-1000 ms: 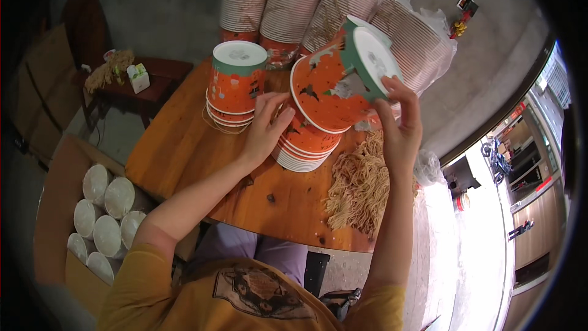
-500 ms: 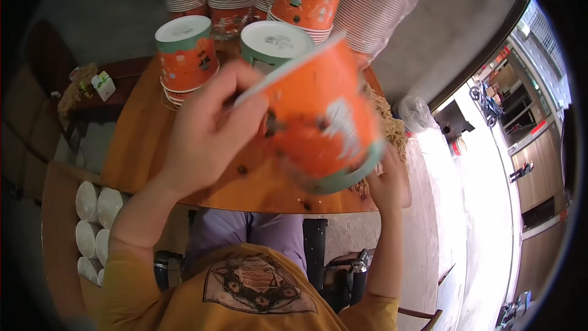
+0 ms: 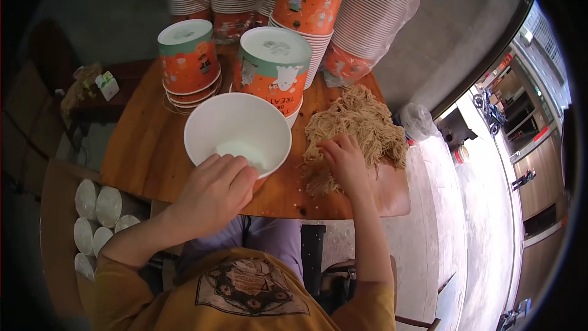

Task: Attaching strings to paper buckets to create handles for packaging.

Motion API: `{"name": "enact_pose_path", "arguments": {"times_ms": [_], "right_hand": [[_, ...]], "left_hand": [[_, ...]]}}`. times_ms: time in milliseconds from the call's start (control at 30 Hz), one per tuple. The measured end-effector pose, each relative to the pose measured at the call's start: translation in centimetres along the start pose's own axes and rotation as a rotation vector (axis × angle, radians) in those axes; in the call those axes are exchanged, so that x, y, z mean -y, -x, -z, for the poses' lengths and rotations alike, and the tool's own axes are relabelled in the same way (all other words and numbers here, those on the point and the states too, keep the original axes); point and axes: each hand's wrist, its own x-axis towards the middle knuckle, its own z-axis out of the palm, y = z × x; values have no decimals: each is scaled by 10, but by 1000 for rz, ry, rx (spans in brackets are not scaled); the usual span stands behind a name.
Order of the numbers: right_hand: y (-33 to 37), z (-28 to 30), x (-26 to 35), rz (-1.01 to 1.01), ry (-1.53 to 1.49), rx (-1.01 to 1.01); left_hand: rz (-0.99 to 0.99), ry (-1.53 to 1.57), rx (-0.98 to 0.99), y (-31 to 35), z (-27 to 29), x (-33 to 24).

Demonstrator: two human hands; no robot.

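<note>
A paper bucket (image 3: pixel 275 124), white inside, stands mouth up near the table's front edge. My left hand (image 3: pixel 214 193) is closed on its near rim, the fingers curled over the edge. Nothing can be seen inside the bucket. To its right lies a heap of tan, stringy strands (image 3: pixel 367 122). My right hand (image 3: pixel 344 162) is over the near left side of this heap, its fingers bent and a little apart, with no strands plainly held. Just beyond the bucket, an upside-down stack of orange buckets (image 3: pixel 269 79) with green bands is close to it.
A shorter upside-down stack (image 3: pixel 188 61) stands at the left, a taller one (image 3: pixel 309 9) behind. Bagged bucket stacks (image 3: pixel 370 18) line the wall. A carton (image 3: pixel 58 227) with several white round-topped items sits low at the left. Clear plastic (image 3: pixel 416 121) lies beyond the table's right edge.
The bucket, tilted in the air between both hands before, now stands upright on the table. My right hand has let go of it and moved up to the strands.
</note>
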Motion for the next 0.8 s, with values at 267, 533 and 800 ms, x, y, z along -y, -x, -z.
{"name": "enact_pose_path", "arguments": {"times_ms": [267,533,800], "right_hand": [[-6,-22,-2,147,7,65],[-10,3,40,53,-333,-105],[4,42,126,45,-739,-98]], "left_hand": [[63,26,21,1,-7,10],[177,163,99,6,3,13],[81,233,22,-2,9,-9]]}}
